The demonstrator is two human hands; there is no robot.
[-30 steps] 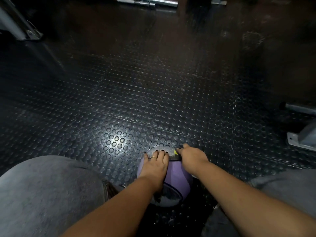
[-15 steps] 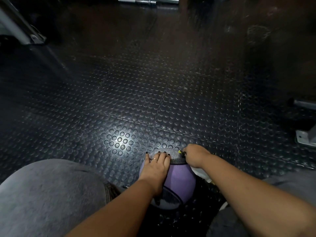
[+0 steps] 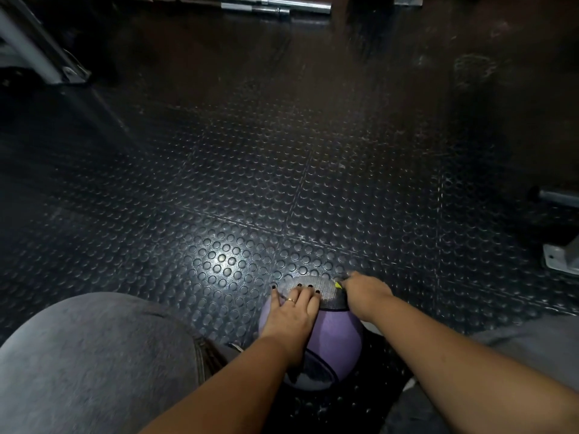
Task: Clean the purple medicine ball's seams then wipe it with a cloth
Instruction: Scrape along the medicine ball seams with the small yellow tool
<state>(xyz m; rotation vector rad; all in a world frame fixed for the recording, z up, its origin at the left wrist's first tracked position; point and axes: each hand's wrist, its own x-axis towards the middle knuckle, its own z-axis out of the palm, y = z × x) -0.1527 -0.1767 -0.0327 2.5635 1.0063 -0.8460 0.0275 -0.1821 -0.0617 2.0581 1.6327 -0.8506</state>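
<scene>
The purple medicine ball [image 3: 332, 333] sits on the floor between the person's knees, close to the bottom edge of the view. It is round, so it has no long axis. It has two grey, rough-grained panels [image 3: 316, 288], one on the far side and one on the near side, so the line between them runs straight away from the person. Dark seams border each panel.

The left hand [image 3: 293, 311] lies flat on the top of the ball, fingers straight and spread, their tips on the far panel. The right hand [image 3: 366, 294] is at the ball's far right edge, fingers curled and pinching a small yellow-tipped tool [image 3: 337, 285] against the panel. What kind of tool it is cannot be told.

The black rubber floor tiles [image 3: 219, 189] are covered in raised round studs and meet at thin joints. The floor lies open ahead up to a steel barbell [image 3: 282, 6] at the far edge. A metal frame leg [image 3: 40, 54] stands far left, and a bolted metal foot [image 3: 560, 261] is on the right.
</scene>
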